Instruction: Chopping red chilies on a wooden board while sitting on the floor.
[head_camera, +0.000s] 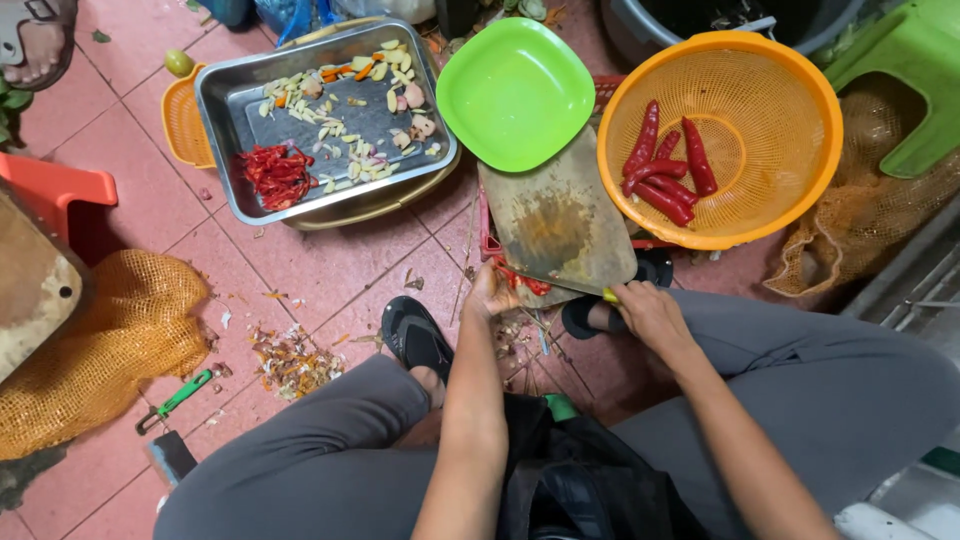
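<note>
While your left hand presses its bunched fingertips onto a red chilli at the near edge of the wooden cutting board, your right hand sits at about three o'clock from it, fingers curled tight around the yellow-green handle of a knife whose thin blade lies across the board's near edge, just beside the chilli. The chilli is only partly visible under your fingers: glossy red, lying flat, apparently already cut into pieces. The board is worn and stained dark in its middle, and it rests on a red crate. At twelve o'clock from the board a bright green square plate overlaps its far end; at two o'clock an orange round colander holds several whole red chillies. At ten o'clock a steel tray carries a heap of sliced red chilli, pale garlic slices and bits of orange. The floor is red tile, strewn with peelings near your black sandal. A green-handled peeler lies at eight o'clock, beside an orange mesh sack. You squat in grey trousers, with a green stool at the far right.
</note>
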